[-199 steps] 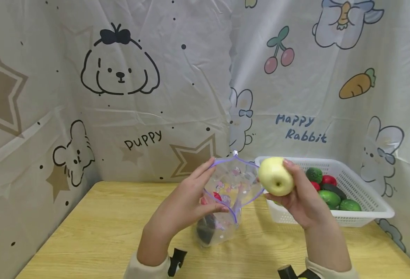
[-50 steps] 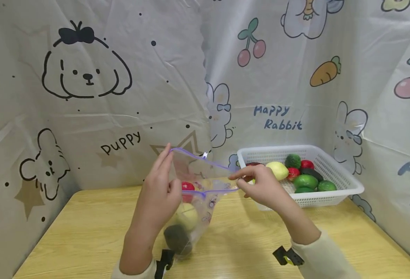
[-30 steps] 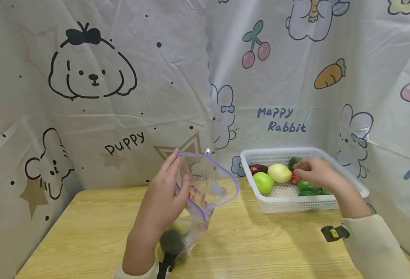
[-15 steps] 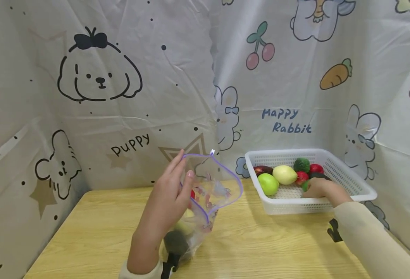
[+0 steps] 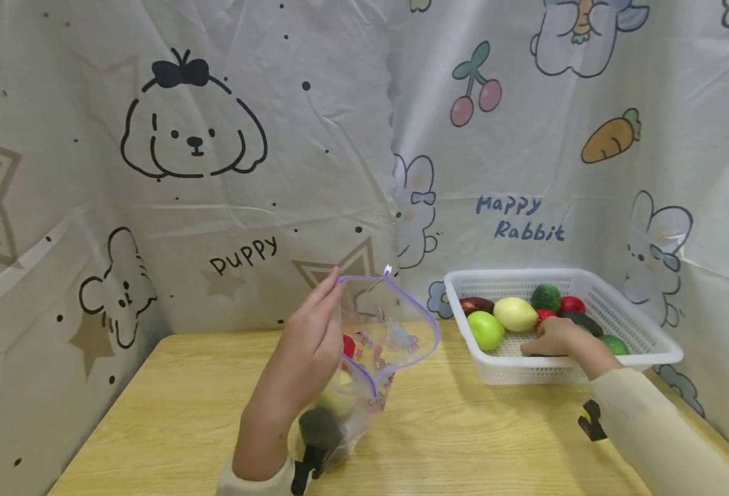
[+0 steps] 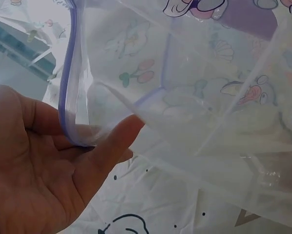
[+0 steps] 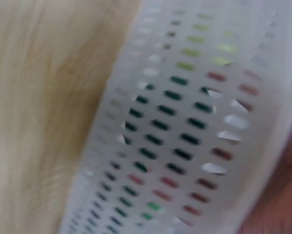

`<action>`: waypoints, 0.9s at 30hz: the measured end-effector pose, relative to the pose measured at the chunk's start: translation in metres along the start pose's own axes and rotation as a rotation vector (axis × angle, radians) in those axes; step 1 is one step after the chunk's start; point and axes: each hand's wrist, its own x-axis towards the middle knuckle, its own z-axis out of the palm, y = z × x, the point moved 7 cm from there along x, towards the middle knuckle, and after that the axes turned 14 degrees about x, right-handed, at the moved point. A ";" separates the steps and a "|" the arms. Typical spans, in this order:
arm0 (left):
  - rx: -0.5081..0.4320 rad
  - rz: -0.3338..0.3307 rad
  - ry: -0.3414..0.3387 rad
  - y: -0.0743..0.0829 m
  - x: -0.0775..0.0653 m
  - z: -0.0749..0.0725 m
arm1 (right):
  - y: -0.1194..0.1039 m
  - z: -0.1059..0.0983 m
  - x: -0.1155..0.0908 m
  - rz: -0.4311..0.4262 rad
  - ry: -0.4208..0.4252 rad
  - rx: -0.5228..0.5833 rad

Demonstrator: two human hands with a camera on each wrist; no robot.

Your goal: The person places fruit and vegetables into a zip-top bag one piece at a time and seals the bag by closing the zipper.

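Observation:
My left hand (image 5: pixel 305 351) pinches the edge of a clear zip bag (image 6: pixel 185 131) between thumb and fingers. The bag's purple-rimmed mouth gapes toward the right. Through the plastic show a dark round item (image 5: pixel 320 428), something pale yellow and something red (image 5: pixel 348 346). My right hand (image 5: pixel 559 337) reaches down inside the white basket (image 5: pixel 507 372), over green produce near its front wall. Its fingertips are mostly hidden, and whether they hold a piece cannot be told. In the right wrist view the perforated basket wall (image 7: pixel 185 117) covers most of the hand.
Also in the basket are a green apple (image 5: pixel 486 331), a pale yellow fruit (image 5: pixel 516 314), a dark red item (image 5: pixel 477 306), a dark green bumpy fruit (image 5: pixel 546 297), red pieces (image 5: pixel 572 304) and a green fruit (image 5: pixel 614 344). A wooden table (image 5: pixel 451 441) lies below; printed curtains surround it.
The right hand held a pale yellow apple beside the bag; a pale yellow item then shows inside. That hand spread the bag's mouth, then moved right into the basket. The left hand keeps the bag.

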 end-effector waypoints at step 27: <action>0.093 0.165 0.008 0.003 -0.001 -0.001 | -0.240 -0.009 -0.123 -0.851 0.239 0.618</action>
